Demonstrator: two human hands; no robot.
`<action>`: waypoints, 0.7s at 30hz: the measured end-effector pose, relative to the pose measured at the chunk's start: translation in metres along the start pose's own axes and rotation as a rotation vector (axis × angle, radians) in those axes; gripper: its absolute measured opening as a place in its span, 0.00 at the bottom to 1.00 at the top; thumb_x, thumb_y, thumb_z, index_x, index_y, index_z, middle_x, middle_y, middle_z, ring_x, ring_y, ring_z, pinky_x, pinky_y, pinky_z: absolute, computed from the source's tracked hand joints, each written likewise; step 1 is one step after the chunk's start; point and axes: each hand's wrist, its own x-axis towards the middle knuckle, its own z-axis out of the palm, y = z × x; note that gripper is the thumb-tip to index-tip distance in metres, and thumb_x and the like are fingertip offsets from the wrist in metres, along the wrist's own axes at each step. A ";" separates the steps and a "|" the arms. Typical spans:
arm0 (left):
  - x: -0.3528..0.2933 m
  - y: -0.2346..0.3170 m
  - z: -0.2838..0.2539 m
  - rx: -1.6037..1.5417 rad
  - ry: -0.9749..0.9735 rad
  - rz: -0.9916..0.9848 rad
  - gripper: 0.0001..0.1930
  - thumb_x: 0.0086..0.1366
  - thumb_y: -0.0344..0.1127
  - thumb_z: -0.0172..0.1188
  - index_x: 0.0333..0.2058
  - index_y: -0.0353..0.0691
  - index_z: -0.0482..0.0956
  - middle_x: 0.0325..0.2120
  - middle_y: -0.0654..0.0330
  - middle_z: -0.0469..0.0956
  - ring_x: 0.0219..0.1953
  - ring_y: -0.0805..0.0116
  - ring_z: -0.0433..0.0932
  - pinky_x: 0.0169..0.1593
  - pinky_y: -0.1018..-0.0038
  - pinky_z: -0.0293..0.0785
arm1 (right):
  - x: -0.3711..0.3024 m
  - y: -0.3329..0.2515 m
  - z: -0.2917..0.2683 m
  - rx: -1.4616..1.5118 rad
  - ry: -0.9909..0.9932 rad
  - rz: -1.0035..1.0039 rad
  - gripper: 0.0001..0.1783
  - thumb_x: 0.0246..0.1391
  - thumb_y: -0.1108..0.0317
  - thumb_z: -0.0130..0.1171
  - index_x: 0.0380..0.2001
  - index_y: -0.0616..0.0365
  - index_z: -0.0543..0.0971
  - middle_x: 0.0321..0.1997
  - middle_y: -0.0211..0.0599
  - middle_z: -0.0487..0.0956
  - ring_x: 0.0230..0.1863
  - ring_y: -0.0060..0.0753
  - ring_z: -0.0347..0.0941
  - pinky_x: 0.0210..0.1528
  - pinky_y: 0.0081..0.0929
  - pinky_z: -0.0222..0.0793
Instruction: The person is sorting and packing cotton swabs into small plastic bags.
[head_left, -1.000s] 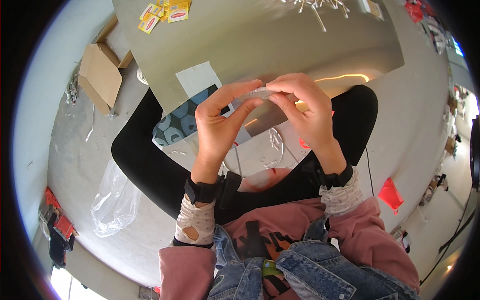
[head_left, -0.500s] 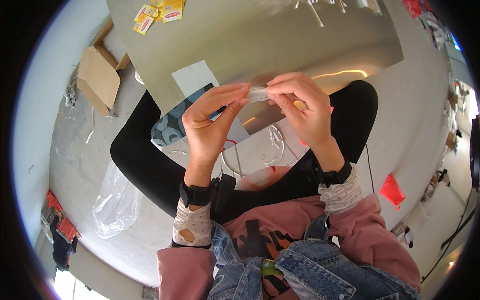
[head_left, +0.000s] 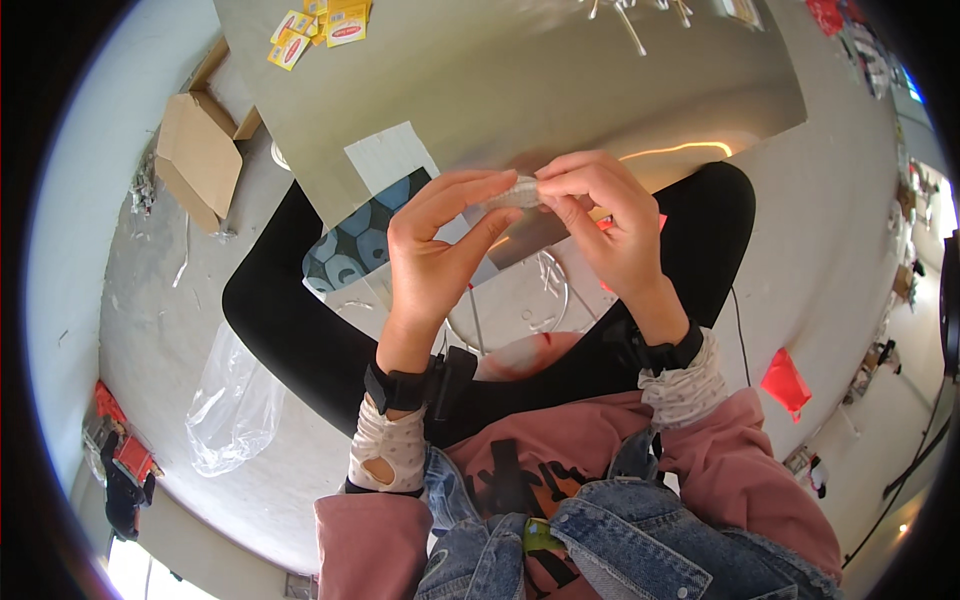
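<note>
Left hand (head_left: 440,255) and right hand (head_left: 605,215), raised above the lap, pinch a small pale strip (head_left: 512,192) between closed fingertips; since a moment ago the left thumb has slid under it, tightening the grip. Beyond: grey counter (head_left: 500,70), yellow packets (head_left: 320,22).

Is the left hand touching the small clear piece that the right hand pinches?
Touching: the head view shows left hand fingertips meeting the small clear piece pinched by the right hand.
</note>
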 end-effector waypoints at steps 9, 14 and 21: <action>0.007 0.006 0.002 0.085 0.031 0.036 0.15 0.53 0.19 0.70 0.42 0.33 0.85 0.40 0.57 0.84 0.44 0.68 0.80 0.50 0.75 0.74 | -0.001 0.004 0.007 0.080 0.023 -0.021 0.09 0.56 0.83 0.59 0.39 0.61 0.80 0.42 0.38 0.80 0.33 0.24 0.75 0.29 0.18 0.70; 0.007 0.008 0.003 0.074 0.025 0.069 0.15 0.53 0.18 0.69 0.41 0.33 0.85 0.39 0.57 0.84 0.42 0.68 0.81 0.48 0.75 0.75 | 0.001 0.000 0.002 -0.025 -0.027 -0.007 0.14 0.53 0.82 0.63 0.43 0.58 0.82 0.42 0.36 0.81 0.35 0.27 0.78 0.30 0.19 0.72; 0.006 0.000 0.007 0.019 0.072 0.094 0.11 0.55 0.19 0.68 0.39 0.35 0.87 0.38 0.58 0.85 0.40 0.68 0.82 0.44 0.76 0.78 | 0.003 0.008 0.007 -0.108 0.050 -0.164 0.10 0.52 0.82 0.64 0.38 0.58 0.83 0.38 0.35 0.81 0.32 0.29 0.79 0.29 0.21 0.73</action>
